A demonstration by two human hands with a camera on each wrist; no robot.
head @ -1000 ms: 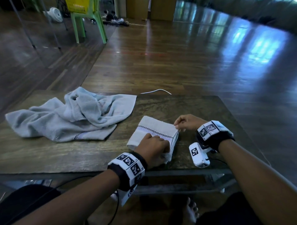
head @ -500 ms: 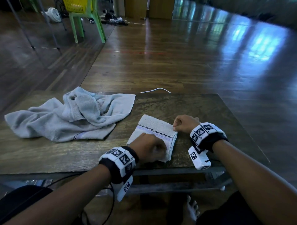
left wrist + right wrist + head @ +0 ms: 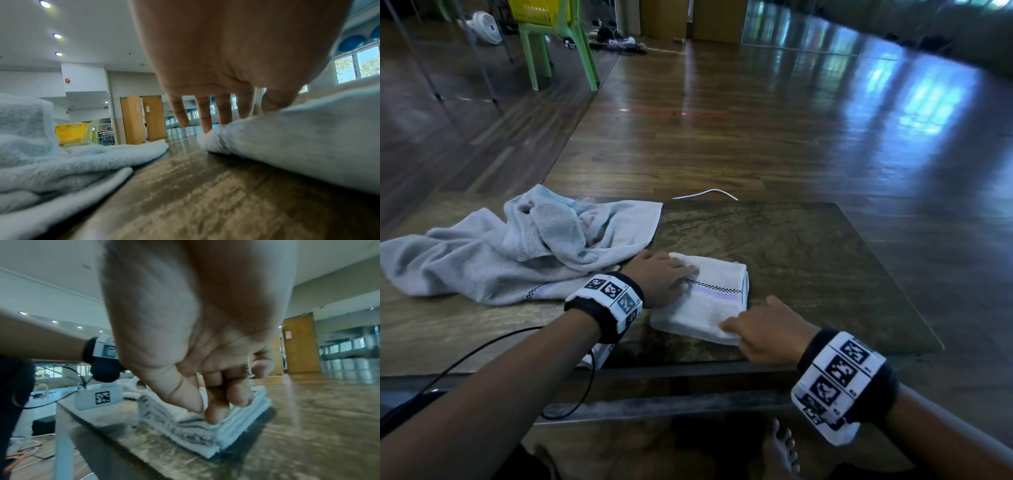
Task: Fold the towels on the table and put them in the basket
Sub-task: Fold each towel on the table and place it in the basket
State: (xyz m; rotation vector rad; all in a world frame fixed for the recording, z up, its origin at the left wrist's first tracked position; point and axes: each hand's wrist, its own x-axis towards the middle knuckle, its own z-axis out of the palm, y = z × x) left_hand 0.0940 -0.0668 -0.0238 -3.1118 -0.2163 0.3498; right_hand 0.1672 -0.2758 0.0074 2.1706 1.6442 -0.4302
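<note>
Crumpled grey towel (image 3: 517,253) left of folded towel (image 3: 709,308); yellow basket (image 3: 72,133) beyond.

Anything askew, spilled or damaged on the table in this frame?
Nothing damaged or spilled. The folded towel sits slightly skewed to the table edge, with the left hand flat on it and the right hand pinching its near corner. The grey towel lies crumpled, not yet folded.

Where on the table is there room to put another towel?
Bare wood lies right of the folded towel, out to the table edge and far corner. The left side is crowded by the crumpled towel.
</note>
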